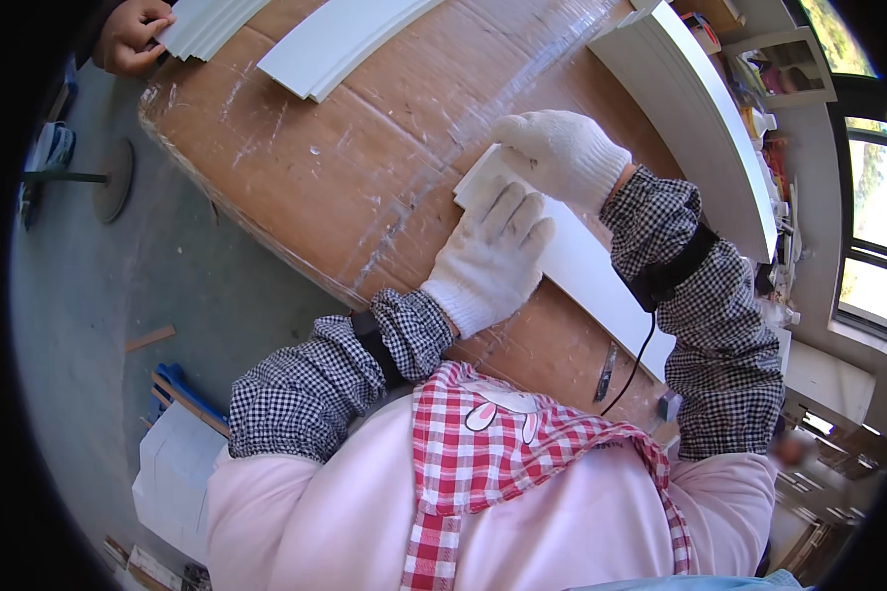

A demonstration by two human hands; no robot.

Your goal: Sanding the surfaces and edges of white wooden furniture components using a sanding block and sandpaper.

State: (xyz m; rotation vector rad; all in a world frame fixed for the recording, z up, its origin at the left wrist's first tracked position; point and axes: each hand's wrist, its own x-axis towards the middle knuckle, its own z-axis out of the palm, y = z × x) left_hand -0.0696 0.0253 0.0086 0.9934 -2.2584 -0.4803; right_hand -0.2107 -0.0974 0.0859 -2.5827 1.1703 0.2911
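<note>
A long white board [606, 286] lies slantwise on the brown, film-wrapped cardboard surface of the table [335, 187]. My left hand [493, 258], in a white knit glove, rests on the board with its fingers stretched out across it, near the far end. Just beyond, my right hand [564, 158], gloved the same way, is closed over the board's far end. Its fingers are curled under, so whatever they hold, if anything, is hidden. A thin dark tool [606, 371] and a small grey block [669, 405] lie by the board's near end.
Another person's hand [131, 37] touches a stack of white strips [205, 25] at the far left. More white boards [340, 44] lie at the back, and a tall white stack [690, 118] lines the right. A black cable [648, 347] hangs from my right sleeve.
</note>
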